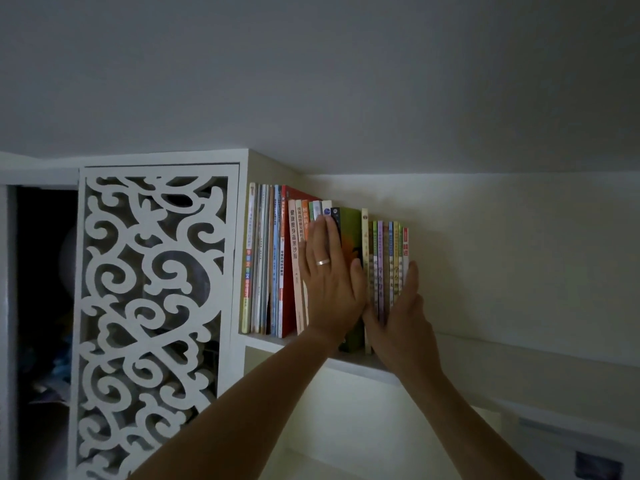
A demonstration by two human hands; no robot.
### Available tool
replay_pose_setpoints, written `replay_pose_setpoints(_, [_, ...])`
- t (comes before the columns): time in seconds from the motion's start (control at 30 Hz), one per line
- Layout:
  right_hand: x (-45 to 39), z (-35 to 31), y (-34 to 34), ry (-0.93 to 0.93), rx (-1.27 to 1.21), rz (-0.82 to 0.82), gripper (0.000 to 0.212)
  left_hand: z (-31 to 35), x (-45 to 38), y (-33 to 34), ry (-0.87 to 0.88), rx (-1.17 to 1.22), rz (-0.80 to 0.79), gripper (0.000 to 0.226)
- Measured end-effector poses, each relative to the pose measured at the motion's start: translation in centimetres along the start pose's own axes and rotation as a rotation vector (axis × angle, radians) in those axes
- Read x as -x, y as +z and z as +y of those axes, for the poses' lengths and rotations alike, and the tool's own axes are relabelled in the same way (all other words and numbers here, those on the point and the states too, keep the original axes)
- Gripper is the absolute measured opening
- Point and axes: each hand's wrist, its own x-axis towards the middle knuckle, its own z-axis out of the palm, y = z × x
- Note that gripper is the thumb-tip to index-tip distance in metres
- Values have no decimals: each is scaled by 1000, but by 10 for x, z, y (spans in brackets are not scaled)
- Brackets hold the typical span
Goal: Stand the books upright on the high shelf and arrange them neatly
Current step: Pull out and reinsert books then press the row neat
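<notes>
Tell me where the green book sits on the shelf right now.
In the head view, the green book stands upright mid-row on the high shelf, between the left hand pressed on the spines and the right hand at the row's end.

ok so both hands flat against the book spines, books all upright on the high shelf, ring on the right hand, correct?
Not quite: the ring is on the left hand, not the right hand, as the head view shows. The rest holds: both hands lie flat against the spines, and the books stand upright on the high shelf.
</notes>
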Motion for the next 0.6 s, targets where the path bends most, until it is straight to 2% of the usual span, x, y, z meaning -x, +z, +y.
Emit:
replay_pose_setpoints(0.27, [-3, -3, -3, -3, -72, -136, 94, -7, 2, 5, 18, 29, 37, 63])
replay_pose_setpoints(0.43, [-5, -2, 3, -51, -6, -148, 102, -29, 9, -4, 177, 22, -71, 63])
replay_pose_setpoints(0.6, [-9, 2, 7, -64, -26, -145, 102, -30, 7, -5, 193, -53, -98, 65])
